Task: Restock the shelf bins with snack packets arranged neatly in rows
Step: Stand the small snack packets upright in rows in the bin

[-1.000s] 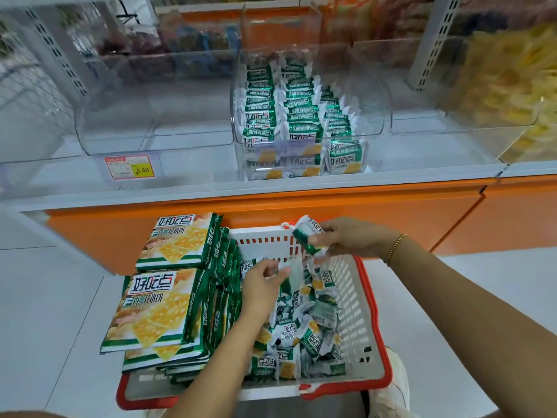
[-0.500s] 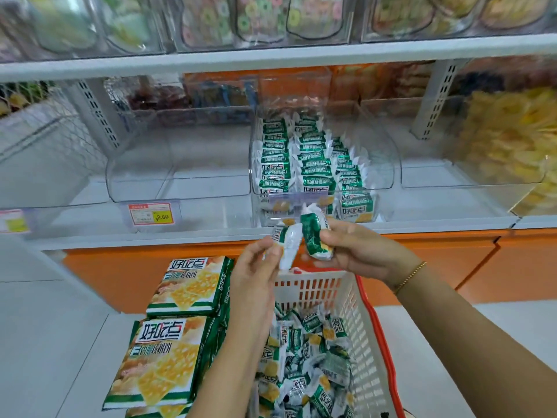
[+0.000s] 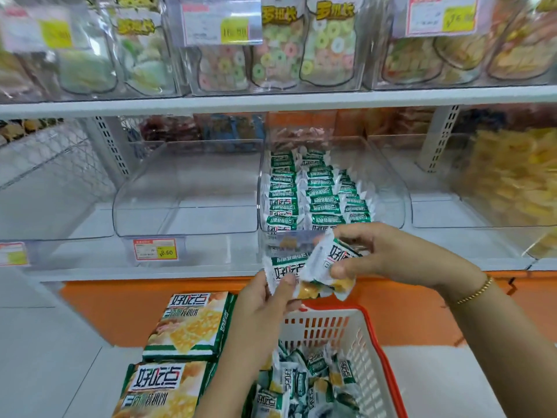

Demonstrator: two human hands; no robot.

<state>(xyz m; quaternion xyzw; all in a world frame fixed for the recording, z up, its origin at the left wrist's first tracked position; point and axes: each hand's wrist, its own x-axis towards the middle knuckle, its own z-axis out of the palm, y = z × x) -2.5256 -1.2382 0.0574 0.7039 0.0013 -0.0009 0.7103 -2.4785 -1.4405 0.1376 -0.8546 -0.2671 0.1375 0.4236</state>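
My left hand (image 3: 265, 300) pinches a small green-and-white snack packet (image 3: 284, 271) just below the shelf edge. Beside it my right hand (image 3: 379, 254) grips another small packet (image 3: 330, 260), and the two packets touch. Behind them a clear shelf bin (image 3: 388, 188) holds three rows of the same packets (image 3: 313, 194), standing on edge. Below, a white basket with a red rim (image 3: 373, 351) holds several loose small packets (image 3: 310, 384).
Large green cracker packs (image 3: 190, 324) lie stacked on the basket's left side. An empty clear bin (image 3: 187, 194) with a price tag (image 3: 155, 249) stands left of the stocked one. Yellow snacks (image 3: 512, 182) fill a bin at right. Candy bags (image 3: 280, 49) line the upper shelf.
Both hands rose from the basket to the shelf edge, each with a small packet. The view tilted up, bringing the upper shelf into sight.
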